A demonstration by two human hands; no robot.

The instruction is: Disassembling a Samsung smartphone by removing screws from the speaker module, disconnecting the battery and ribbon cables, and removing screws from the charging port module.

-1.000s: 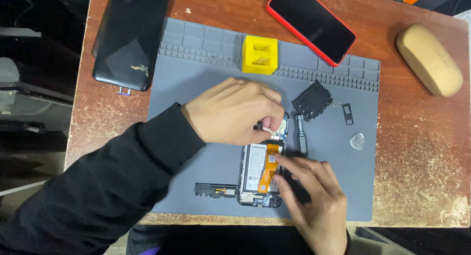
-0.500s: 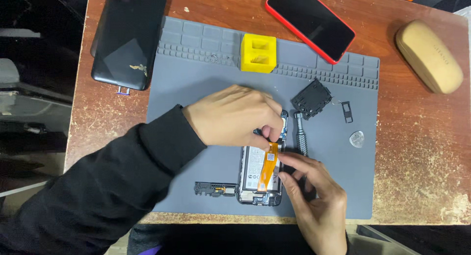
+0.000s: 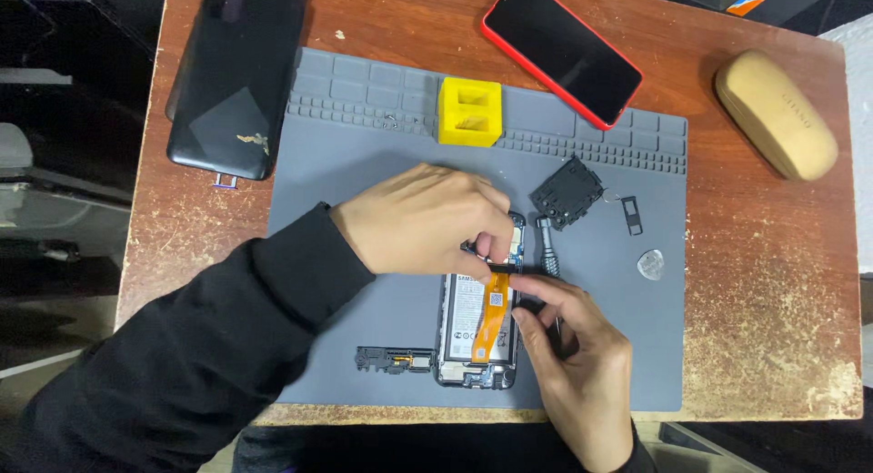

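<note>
Your left hand [image 3: 427,220] lies over the top end of the opened phone [image 3: 477,332], fingers curled together and pressing down on its upper edge. Your right hand [image 3: 573,350] sits at the phone's 3 o'clock side, fingers pinched around a dark tool [image 3: 548,255] whose knurled metal tip shows just above them. The phone lies on the grey work mat [image 3: 364,164], an orange flex cable [image 3: 491,314] running down its battery. At 12 o'clock on the mat stands a yellow two-pocket holder [image 3: 470,112]; you cannot tell what its pockets hold. A black cover plate [image 3: 567,193] lies at 1 o'clock, a clear pick [image 3: 650,265] at 3 o'clock.
</note>
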